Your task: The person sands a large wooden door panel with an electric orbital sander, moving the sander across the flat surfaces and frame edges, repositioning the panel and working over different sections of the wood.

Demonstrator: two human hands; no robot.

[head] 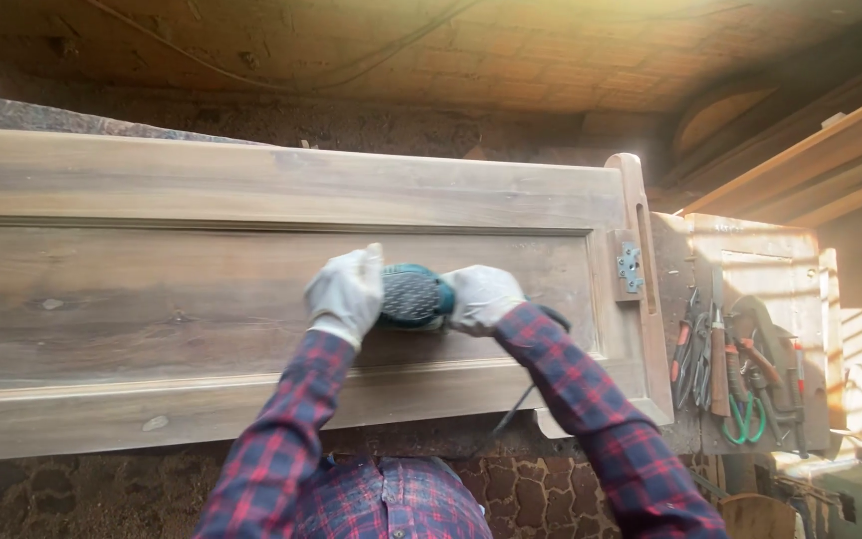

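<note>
Teal power sander (413,296) sits on the sunken middle field of a long wooden door panel (152,299), a little right of the panel's centre. Dark textured grip on top; body mostly covered by the two hands.

Left hand (346,291), in a pale work glove, lies over the sander's left end, fingers (363,262) curled down around it in a firm hold. Right hand (481,296), also gloved, wraps the right end, fingers clenched on the housing. Both sleeves are red and blue plaid. A dark cord (516,406) trails from below the right wrist down across the panel's lower rail.

The panel lies flat, its long side running left to right, raised frame rails above and below the sanded field. A small metal hinge plate (631,268) is fixed at the right end, just beside an upright stile with a slot cut in it. Two knots show on the left part of the wood.

Right of the panel, well apart from the hands, a bench (810,299) carries a row of hand tools: pliers with red grips (682,344), a chisel-like tool with a wooden handle (718,364) and green-handled scissors (747,419). Long wooden planks (820,150) lean at the upper right. Strong sunlight falls across that side. Nothing lies on the panel between hands and hinge.
</note>
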